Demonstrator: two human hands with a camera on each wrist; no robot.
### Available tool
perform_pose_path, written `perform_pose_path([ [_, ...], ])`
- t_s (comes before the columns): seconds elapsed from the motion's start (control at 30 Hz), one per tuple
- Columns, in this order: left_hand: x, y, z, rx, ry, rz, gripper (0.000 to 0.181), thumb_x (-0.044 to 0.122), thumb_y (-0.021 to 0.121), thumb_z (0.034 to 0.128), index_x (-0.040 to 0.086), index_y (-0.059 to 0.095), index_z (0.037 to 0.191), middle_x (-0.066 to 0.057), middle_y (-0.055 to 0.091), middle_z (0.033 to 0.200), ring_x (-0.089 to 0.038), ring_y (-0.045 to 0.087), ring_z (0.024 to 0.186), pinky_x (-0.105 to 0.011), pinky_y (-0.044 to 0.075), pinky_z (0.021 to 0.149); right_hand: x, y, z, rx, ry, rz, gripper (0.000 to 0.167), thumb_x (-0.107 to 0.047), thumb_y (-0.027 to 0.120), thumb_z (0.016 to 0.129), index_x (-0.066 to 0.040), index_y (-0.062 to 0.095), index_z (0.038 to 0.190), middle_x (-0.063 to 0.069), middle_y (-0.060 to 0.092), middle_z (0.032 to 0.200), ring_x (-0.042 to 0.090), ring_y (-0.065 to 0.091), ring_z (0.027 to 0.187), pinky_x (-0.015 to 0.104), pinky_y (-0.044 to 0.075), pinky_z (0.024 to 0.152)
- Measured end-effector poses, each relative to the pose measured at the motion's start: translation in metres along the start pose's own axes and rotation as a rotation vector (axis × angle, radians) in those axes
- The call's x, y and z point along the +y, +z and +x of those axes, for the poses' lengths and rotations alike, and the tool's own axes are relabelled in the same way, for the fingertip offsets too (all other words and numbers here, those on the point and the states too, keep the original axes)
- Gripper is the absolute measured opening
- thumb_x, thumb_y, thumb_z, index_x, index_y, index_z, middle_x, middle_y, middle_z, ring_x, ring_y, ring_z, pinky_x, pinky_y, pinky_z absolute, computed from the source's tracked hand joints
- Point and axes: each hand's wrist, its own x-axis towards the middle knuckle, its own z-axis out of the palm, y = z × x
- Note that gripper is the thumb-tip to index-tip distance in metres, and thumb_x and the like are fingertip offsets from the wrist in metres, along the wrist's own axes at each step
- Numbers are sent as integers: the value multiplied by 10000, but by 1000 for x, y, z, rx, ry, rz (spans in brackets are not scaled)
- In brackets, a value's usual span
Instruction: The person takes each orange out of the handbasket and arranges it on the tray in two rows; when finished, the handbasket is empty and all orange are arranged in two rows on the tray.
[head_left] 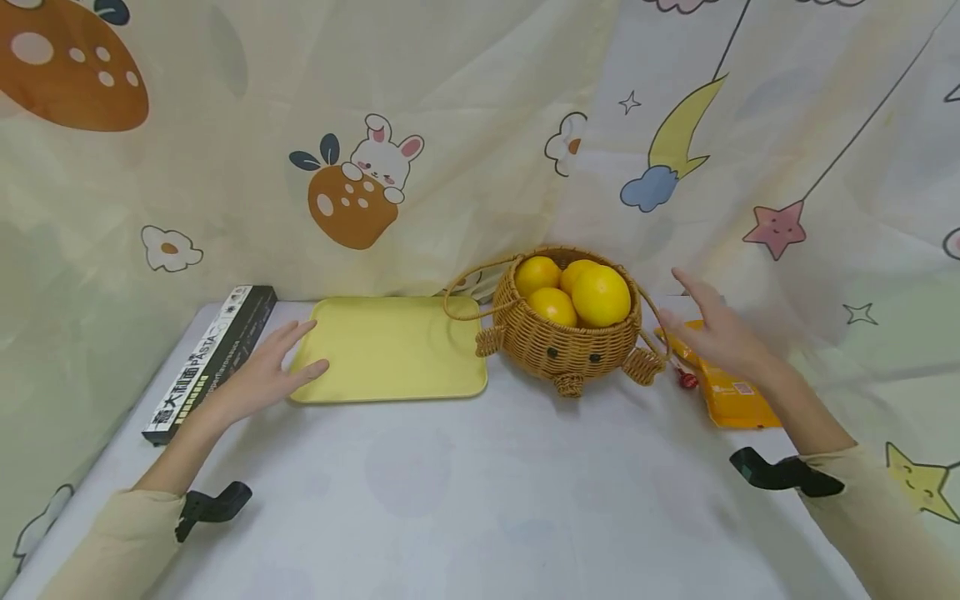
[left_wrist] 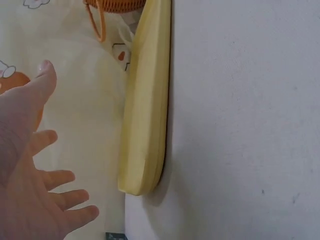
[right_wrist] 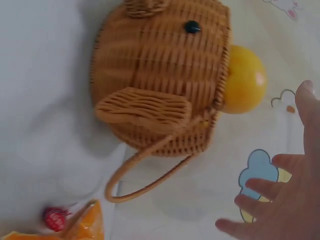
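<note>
My left hand (head_left: pixel 262 373) hovers by the left end of a yellow rectangular tray (head_left: pixel 390 350), fingers spread and nothing held. In the left wrist view the tray (left_wrist: pixel 145 110) appears edge-on, apart from the hand (left_wrist: pixel 35 185). A wicker basket (head_left: pixel 525 343) with an animal face stands right of the tray, several round yellow fruits (head_left: pixel 600 296) inside. To the basket's right, my right hand (head_left: pixel 720 337) is raised with extended fingers, holding nothing. The right wrist view has this hand (right_wrist: pixel 285 195) apart from the basket (right_wrist: pixel 155 65) and its looped handle (right_wrist: pixel 145 187).
A black and white pasta box (head_left: pixel 217 358) lies at the table's left edge. Below the right hand is an orange packet (head_left: pixel 735 400), with a small red object (head_left: pixel 686 379) beside it. A printed curtain (head_left: pixel 465 125) hangs close behind the table.
</note>
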Motion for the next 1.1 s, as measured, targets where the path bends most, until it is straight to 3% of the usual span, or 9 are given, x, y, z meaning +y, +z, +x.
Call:
perform_pose_path([
  [0.23, -9, 5, 3, 1, -40, -11, 885, 532, 573, 922, 60, 166, 1551, -346, 118, 1567, -563, 151, 1421, -782, 226, 1040, -11, -20, 23, -3, -20, 140, 702, -405, 432, 1018, -244, 37, 1576, 191, 137, 1629, 452, 174, 1471, 737, 230, 1087],
  [0.5, -14, 10, 6, 4, -57, -33, 908, 531, 579, 917, 67, 132, 1557, -338, 111, 1572, -556, 136, 1429, -781, 216, 1046, -15, -17, 40, -73, -40, 238, 651, -362, 460, 1016, -283, 123, 1568, 157, 184, 1625, 442, 228, 1459, 748, 250, 1071],
  [0.8, -19, 16, 5, -23, -80, -87, 932, 502, 588, 924, 47, 78, 1559, -338, 110, 1569, -547, 129, 1433, -753, 207, 1077, -22, -5, 46, -131, -47, 211, 656, -399, 479, 1001, -314, 147, 1560, 112, 196, 1630, 410, 223, 1470, 768, 247, 1053],
  [1.1, -27, 20, 4, -33, -58, -102, 1004, 501, 614, 907, -20, 38, 1544, -342, 100, 1573, -544, 113, 1440, -718, 163, 1121, -25, 4, 56, -168, -64, 205, 718, -384, 541, 976, -230, 160, 1565, 122, 189, 1629, 421, 212, 1469, 735, 251, 1087],
])
